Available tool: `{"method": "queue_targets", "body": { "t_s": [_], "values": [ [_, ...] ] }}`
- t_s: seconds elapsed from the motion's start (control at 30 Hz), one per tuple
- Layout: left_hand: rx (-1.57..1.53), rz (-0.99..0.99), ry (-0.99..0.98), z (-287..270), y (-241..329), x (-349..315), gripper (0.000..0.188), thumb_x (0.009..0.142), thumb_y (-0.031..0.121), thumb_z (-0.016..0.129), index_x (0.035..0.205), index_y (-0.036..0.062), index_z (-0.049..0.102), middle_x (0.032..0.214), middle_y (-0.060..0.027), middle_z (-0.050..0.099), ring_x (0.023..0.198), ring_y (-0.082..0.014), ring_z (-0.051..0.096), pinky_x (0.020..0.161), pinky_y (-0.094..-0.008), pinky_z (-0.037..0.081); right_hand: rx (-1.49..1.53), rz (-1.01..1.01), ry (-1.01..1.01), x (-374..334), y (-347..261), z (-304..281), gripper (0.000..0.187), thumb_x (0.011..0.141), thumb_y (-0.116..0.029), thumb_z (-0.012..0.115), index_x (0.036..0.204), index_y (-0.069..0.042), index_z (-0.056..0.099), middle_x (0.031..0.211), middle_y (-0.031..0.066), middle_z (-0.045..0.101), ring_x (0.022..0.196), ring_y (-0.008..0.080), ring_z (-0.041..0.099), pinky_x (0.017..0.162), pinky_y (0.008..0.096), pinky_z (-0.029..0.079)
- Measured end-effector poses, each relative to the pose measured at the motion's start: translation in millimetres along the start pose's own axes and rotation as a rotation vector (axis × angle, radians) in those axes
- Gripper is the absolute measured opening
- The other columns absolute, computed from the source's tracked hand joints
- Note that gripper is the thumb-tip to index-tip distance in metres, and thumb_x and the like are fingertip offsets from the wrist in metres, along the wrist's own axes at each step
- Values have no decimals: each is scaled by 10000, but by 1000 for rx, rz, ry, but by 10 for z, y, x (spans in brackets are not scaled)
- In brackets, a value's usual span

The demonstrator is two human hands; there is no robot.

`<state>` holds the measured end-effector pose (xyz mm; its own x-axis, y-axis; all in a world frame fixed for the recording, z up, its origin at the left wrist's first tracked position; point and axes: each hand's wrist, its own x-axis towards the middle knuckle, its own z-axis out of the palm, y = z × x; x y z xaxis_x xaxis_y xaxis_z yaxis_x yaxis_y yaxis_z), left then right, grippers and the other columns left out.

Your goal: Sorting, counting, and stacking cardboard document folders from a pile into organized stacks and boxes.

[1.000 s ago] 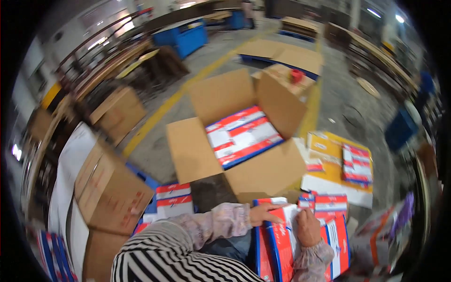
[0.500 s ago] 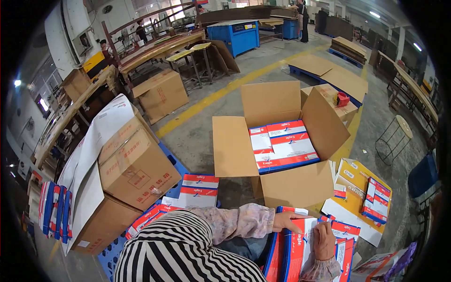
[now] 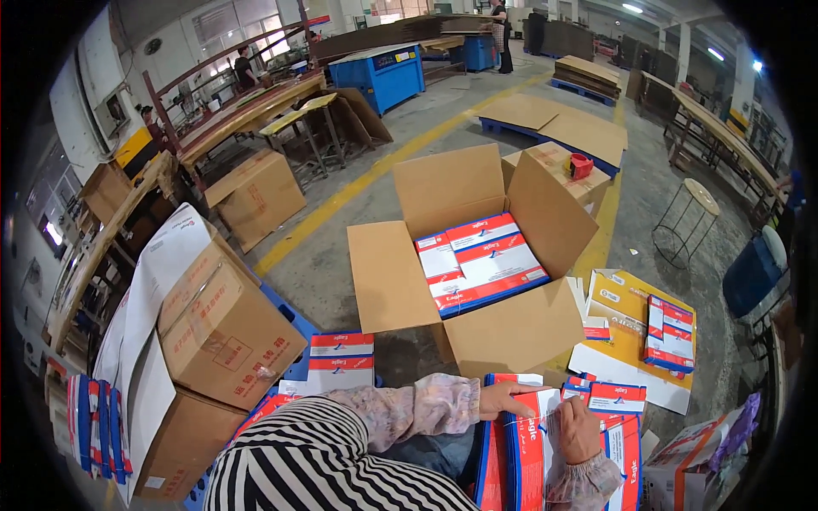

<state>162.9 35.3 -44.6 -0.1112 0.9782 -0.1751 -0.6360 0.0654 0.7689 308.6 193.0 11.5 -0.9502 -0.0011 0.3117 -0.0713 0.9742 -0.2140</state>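
Note:
Flat red, white and blue cardboard packs (image 3: 530, 456) stand on edge in my lap, leaning together. My left hand (image 3: 506, 399) reaches across from the left and grips the top of these packs, thumb and fingers over the upper edge. Against the white side of the nearest pack, my right hand (image 3: 580, 430) is closed with its fingers curled in; whatever is between the fingertips is hidden. More packs of the same kind (image 3: 622, 439) lie just right of that hand. Beyond my hands, an open brown carton (image 3: 511, 342) has its flaps spread, with similar packs (image 3: 494, 262) lying flat inside.
Taped brown cartons (image 3: 230, 332) stand on a blue pallet (image 3: 294, 317) at left, beside more packs (image 3: 341, 362). Right of the open carton lies a yellow cardboard sheet (image 3: 626, 298) bearing packs (image 3: 669, 332). A red tape dispenser (image 3: 580, 166) rests on a carton behind; a stool (image 3: 700, 198) stands farther right.
The whole view has shifted, so the cartons and floor appear farther left. My left hand keeps its grip on the packs, and my right hand stays closed beside them, with only slight movement.

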Motion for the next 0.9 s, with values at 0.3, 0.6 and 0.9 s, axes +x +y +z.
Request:
{"method": "queue_targets", "body": {
  "t_s": [0.3,0.6,0.9],
  "values": [
    [-42,5,-18,14,-15,-34,689,744,32,714,1365,73,419,1274,-69,529,1146,-140,499,1005,-323,376,146,151,15,-31,47,98,79,836,-46,533,870,-20,466,843,167,507,682,356,566,534,430,451],
    [-80,-17,-52,13,35,-15,655,784,67,682,1375,68,400,1291,-79,518,1157,-142,498,1014,-319,367,323,184,223,30,284,339,88,855,-20,524,897,-7,449,802,210,525,691,404,553,594,426,444],
    [82,-14,-63,10,39,5,567,823,116,657,1339,32,437,1191,-78,585,1056,-128,561,944,-296,426,482,209,125,506,307,444,88,824,-3,542,853,12,460,666,143,555,577,259,551,536,342,430]
  ]
}}
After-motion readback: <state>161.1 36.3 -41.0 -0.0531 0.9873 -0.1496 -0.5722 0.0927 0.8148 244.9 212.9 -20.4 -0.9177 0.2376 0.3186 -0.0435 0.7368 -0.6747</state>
